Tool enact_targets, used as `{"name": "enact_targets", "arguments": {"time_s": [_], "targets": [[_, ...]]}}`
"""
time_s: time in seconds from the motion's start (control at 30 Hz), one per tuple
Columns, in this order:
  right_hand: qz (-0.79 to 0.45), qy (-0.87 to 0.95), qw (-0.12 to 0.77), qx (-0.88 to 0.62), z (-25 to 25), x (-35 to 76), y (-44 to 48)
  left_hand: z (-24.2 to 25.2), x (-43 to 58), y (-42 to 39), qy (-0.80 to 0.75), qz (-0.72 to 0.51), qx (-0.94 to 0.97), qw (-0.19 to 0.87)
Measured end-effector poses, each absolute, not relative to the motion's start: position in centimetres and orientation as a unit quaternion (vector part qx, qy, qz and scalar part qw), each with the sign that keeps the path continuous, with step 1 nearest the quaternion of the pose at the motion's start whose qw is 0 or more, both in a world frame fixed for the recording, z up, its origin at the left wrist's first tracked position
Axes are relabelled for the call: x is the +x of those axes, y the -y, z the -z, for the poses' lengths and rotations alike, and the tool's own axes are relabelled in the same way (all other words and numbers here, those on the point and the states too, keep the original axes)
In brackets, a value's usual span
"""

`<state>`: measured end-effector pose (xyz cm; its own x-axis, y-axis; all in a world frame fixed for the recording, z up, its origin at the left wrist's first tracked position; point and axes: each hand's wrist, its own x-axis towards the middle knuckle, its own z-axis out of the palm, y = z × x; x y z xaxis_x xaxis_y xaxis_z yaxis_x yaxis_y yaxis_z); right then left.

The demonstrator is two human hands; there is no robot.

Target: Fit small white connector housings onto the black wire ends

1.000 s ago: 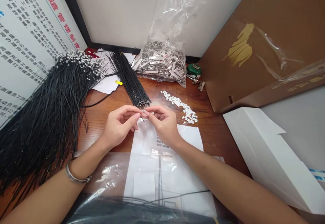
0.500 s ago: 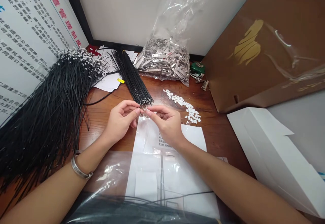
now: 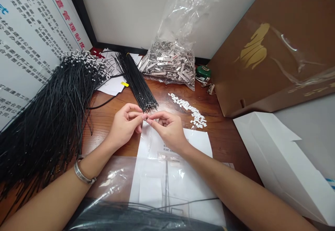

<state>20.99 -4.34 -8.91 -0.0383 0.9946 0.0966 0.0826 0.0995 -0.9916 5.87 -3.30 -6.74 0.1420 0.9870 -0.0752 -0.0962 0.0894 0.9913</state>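
Since the left hand (image 3: 124,124) and the right hand (image 3: 171,128) meet tip to tip, each pinching with thumb and forefinger a tiny dark piece (image 3: 147,118) too small to identify, a slight slip could drop it onto the white printed sheet (image 3: 200,142) just below. Its smallness would be the likely cause, and the covering fingers could hide any misalignment. Just beyond the hands, the tied bundle of thin black wires with silvery tips (image 3: 136,84) ends so near that a knuckle might nudge it askew. Farther to their right, small flat white pieces (image 3: 191,110) lie loose on the brown wooden worktop (image 3: 104,122), so a careless sweep could scatter them. Well to their left, the large heap of white-tipped black wires (image 3: 47,119) looks prone to tangling. Farthest ahead, the clear plastic bag of silvery metal strips (image 3: 170,63) might slump if bumped, its upper part being slack.
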Motion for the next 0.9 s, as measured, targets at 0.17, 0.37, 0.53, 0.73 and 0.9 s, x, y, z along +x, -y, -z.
{"name": "enact_targets", "arguments": {"time_s": [0.17,0.37,0.53,0.73,0.9], "targets": [[-0.464,0.553,0.495,-0.483,8.9,21.0,4.4,6.5,5.7,3.4,-0.459,-0.464,0.481,0.586],[-0.454,0.556,0.491,-0.494,8.8,21.0,4.4,6.6,5.1,3.2,-0.421,-0.480,0.444,0.629],[-0.455,0.554,0.487,-0.499,8.8,20.9,4.4,6.6,4.8,2.9,-0.407,-0.500,0.436,0.628],[-0.455,0.541,0.498,-0.503,9.0,21.0,4.3,6.3,4.4,2.8,-0.424,-0.484,0.442,0.625],[-0.468,0.510,0.514,-0.507,9.0,21.1,4.3,6.2,4.2,2.9,-0.390,-0.483,0.428,0.657]]}}
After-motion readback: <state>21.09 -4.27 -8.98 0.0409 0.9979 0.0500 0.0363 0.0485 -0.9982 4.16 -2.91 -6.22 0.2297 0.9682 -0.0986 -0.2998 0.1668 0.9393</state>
